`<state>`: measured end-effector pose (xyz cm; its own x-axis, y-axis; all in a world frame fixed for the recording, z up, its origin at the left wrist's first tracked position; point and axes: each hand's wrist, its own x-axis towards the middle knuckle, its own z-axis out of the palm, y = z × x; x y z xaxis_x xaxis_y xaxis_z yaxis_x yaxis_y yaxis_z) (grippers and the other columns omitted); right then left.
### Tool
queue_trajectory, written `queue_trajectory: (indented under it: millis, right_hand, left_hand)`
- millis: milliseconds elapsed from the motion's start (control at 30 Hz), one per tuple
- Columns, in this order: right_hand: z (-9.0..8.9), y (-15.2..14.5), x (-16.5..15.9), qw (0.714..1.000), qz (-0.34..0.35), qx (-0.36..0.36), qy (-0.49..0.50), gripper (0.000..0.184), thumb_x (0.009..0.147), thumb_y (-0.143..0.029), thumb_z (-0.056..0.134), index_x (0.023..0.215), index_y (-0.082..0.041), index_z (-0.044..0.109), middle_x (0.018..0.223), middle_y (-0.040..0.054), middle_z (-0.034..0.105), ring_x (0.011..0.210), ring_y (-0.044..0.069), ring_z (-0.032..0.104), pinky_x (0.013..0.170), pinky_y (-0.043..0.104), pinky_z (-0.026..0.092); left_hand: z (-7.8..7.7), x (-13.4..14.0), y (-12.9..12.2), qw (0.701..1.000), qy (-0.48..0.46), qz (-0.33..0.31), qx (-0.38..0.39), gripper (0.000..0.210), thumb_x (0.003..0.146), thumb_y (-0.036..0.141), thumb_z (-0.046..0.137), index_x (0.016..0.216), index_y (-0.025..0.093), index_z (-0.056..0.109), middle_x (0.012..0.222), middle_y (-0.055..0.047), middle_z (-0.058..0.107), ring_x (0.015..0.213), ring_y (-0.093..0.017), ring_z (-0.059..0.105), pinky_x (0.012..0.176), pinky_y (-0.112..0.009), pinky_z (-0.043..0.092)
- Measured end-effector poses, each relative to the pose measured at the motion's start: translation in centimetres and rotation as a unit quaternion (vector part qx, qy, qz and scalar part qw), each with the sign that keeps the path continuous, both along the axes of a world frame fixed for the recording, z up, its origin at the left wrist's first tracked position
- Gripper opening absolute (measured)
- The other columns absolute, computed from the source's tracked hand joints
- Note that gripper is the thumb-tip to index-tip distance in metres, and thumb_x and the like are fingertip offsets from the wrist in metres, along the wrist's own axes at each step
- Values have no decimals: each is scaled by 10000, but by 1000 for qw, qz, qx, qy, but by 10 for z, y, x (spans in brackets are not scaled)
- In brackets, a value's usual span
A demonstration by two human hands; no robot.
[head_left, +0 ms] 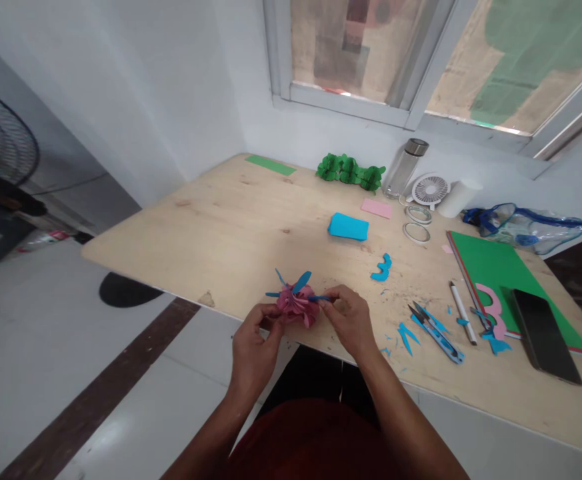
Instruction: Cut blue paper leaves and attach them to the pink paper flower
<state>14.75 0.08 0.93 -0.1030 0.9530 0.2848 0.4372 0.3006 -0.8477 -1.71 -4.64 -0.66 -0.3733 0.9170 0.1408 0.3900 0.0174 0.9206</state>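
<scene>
A pink paper flower (298,305) with several blue paper petals stands at the front edge of the wooden table, between my hands. My left hand (258,340) pinches the flower's lower left side between thumb and fingers. On the right, my right hand (347,319) is closed on a narrow blue paper petal (321,298) that touches the flower's right side. Another blue petal (301,282) sticks up from the top. Whether the held petal is fixed to the flower I cannot tell.
Right of my hands lie blue thread snips (438,333), paper scraps (408,338), a white pen (463,313) and a black phone (545,337) on green sheets (511,267). Farther back are a blue paper stack (348,227), tape rolls (415,232), a glass bottle (405,170) and green paper shapes (349,171).
</scene>
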Motion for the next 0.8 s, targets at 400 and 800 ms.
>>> queue_trajectory:
  millis: [400, 800]
  right_hand:
    - [2, 2, 4, 997, 9, 44, -59, 75, 773, -179, 626, 713, -215, 652, 719, 10, 679, 715, 177, 606, 730, 323, 412]
    - [-2, 3, 8, 996, 8, 52, -74, 58, 791, -222, 622, 742, -215, 653, 736, 13, 679, 735, 177, 603, 756, 340, 406]
  left_hand:
    - [-2, -1, 0, 1000, 2, -14, 3, 131, 750, 320, 566, 775, 201, 616, 694, 7, 649, 610, -152, 577, 616, -270, 471]
    - [1, 0, 1, 1000, 7, -10, -1, 158, 743, 343, 565, 780, 199, 617, 705, -2, 660, 626, -161, 589, 604, -275, 473]
